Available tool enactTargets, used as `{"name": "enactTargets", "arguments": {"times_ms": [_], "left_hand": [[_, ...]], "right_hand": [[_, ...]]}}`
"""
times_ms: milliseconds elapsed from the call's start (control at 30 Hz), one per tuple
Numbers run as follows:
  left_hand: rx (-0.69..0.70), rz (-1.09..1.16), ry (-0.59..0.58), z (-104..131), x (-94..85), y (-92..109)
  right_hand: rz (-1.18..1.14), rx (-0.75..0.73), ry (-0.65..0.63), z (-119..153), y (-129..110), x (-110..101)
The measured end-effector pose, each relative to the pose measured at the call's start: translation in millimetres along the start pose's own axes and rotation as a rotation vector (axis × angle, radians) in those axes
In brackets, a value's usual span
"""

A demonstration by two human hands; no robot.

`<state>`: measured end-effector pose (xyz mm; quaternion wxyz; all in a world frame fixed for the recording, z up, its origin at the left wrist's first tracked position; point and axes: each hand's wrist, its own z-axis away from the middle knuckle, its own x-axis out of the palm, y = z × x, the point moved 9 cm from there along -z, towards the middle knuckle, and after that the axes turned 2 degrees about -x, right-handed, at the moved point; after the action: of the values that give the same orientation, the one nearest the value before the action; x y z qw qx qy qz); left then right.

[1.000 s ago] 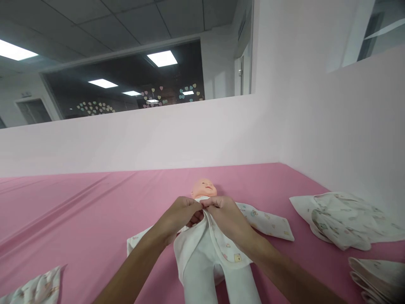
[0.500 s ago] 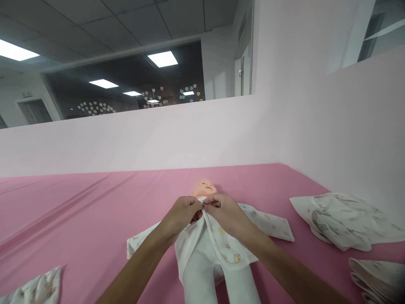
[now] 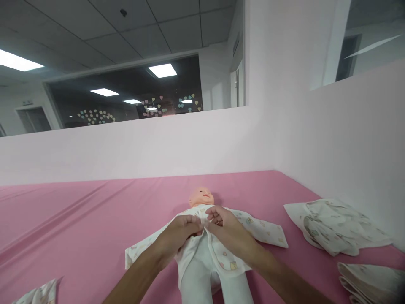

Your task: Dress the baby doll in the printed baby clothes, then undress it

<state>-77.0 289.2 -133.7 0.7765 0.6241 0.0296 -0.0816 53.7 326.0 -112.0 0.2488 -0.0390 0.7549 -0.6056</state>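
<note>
A baby doll (image 3: 202, 196) lies on its back on a pink sheet, dressed in white trousers (image 3: 198, 274) and a white printed baby jacket (image 3: 226, 257) with its sleeves spread to both sides. My left hand (image 3: 183, 230) pinches the jacket's front edge at the chest. Opposite it, my right hand (image 3: 223, 223) has its thumb at the other front edge, its fingers curled and slightly lifted. Below the hands the jacket fronts hang apart over the trousers. Whatever fastener lies between my fingertips is hidden.
The pink sheet (image 3: 95, 219) runs back to a low white wall (image 3: 142, 147). Crumpled printed clothing (image 3: 341, 228) lies at the right, with a folded cloth (image 3: 373, 280) nearer me. Another printed cloth (image 3: 41, 293) is at the lower left.
Both hands have moved a little down the jacket front, away from the doll's neck. The right fingers have loosened and lifted. My view has tilted up slightly.
</note>
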Motion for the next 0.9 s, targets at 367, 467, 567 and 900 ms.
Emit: {"name": "enactTargets", "arguments": {"times_ms": [367,467,567,900], "left_hand": [[0.088,-0.738,0.274,37.7,0.6,-7.0],[0.159,-0.715,0.332,39.0,4.3,-7.5],[0.202,-0.74,0.374,43.7,5.1,-6.9],[0.253,-0.976,0.441,50.1,9.3,5.2]], "right_hand": [[0.796,-0.265,0.262,44.6,-22.0,19.1],[0.909,-0.309,0.316,39.6,-21.8,19.9],[0.799,-0.303,0.336,32.6,-23.2,5.9],[0.673,-0.089,0.021,39.9,-9.8,1.5]]}}
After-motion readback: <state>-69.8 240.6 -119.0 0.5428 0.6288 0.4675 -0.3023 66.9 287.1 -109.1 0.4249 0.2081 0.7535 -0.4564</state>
